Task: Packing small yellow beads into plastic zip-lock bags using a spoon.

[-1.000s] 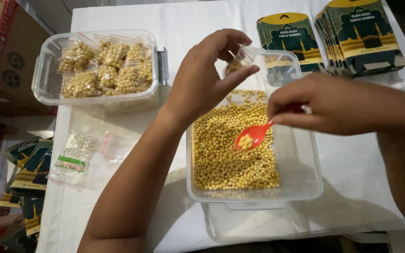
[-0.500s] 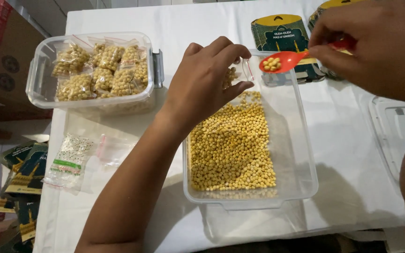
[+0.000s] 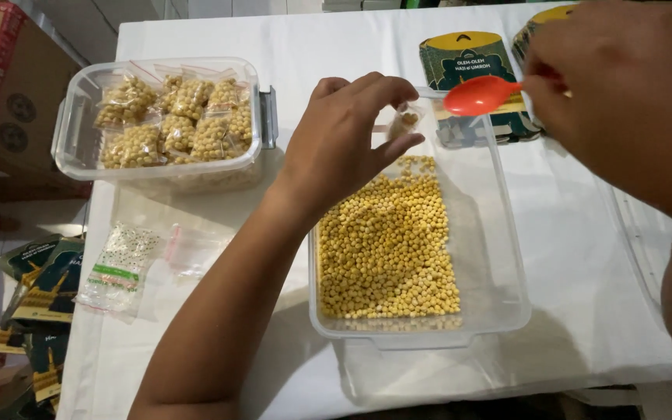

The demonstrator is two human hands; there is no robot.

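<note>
The small clear bag (image 3: 406, 123) sits pinched in the left hand (image 3: 344, 144), above the tub (image 3: 499, 257) of yellow beans (image 3: 386, 241) at its 12 o'clock end. The red spoon (image 3: 480, 95), gripped by the right hand (image 3: 624, 93), now shows empty at the bag's 3 o'clock; half a second ago it carried beans, so that scoop has gone in. Filled bags (image 3: 173, 120) wait in a box (image 3: 68, 132) at 9 o'clock.

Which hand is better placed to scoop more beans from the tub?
Right. The right hand holds the red spoon, just above the tub of beans. The left hand is busy pinching the small bag open, so it likely cannot scoop.
</note>
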